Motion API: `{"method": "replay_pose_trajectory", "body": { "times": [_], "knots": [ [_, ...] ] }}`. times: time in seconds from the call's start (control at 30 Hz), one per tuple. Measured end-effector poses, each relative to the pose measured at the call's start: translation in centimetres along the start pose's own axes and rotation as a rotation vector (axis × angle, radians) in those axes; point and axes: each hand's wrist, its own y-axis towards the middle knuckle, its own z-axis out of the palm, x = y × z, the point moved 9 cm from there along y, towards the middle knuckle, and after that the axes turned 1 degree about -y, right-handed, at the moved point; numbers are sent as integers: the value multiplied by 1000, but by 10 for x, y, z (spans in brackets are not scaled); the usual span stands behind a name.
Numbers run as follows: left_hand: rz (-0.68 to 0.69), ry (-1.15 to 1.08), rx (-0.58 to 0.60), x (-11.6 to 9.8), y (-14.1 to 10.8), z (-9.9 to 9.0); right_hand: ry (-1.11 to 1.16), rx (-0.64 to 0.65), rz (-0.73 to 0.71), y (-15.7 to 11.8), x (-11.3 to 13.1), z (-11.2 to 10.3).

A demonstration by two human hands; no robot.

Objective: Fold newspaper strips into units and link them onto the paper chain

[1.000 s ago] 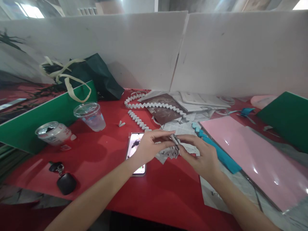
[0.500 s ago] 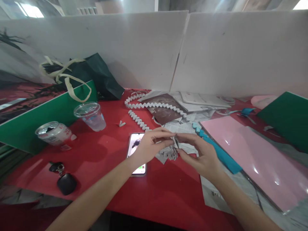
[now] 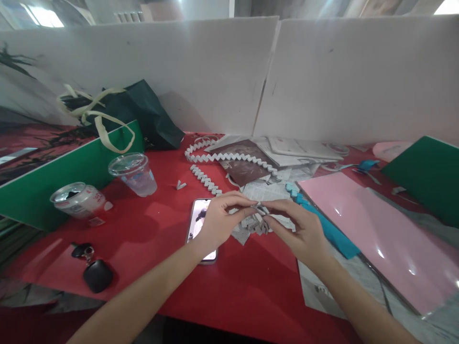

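Between my fingertips is a small folded strip of printed paper (image 3: 261, 209). My left hand (image 3: 226, 215) pinches it from the left, and my right hand (image 3: 303, 227) pinches it from the right. Just under my fingers sits a cluster of folded paper pieces (image 3: 258, 224); whether it is joined to the strip I cannot tell. Beyond my hands a zigzag chain of folded paper (image 3: 233, 156) curves over the table, with a shorter stretch (image 3: 206, 180) nearer my left hand. A lit phone (image 3: 195, 222) lies partly hidden beneath my left wrist.
At left stand a drink can (image 3: 81, 203), a clear plastic cup (image 3: 134, 176) and a dark bag (image 3: 148, 117); a black key-ring case (image 3: 97, 276) lies nearer. Pink sheets (image 3: 376, 229) and blue paper (image 3: 335, 231) cover the right. A white partition (image 3: 201, 71) closes off the back.
My fingers have shifted slightly on the paper strip, which has turned to lie flatter. The thumb of my left hand has moved up toward its fingers. Everything else stays in place.
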Motion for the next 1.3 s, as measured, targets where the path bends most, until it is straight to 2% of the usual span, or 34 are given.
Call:
{"method": "replay_pose_trajectory", "body": {
  "times": [0.2,0.5,0.63,0.9,1.03,1.3],
  "knots": [
    [50,102,-35,-8,-3,0,-70,-85,45,-2,-7,-5],
    [-11,10,-19,-1,-4,-1,-156,-101,-176,-3,17,-6],
    [1,39,22,-4,-4,3,-214,-109,-221,-4,19,-6],
    [125,179,85,-17,-5,7,-252,-134,-211,-8,15,-9],
    [127,195,99,-17,-5,8,-221,-139,-176,-8,13,-8],
    [86,118,130,-12,-4,12,-146,-98,-214,-7,19,-4]
  ]
}}
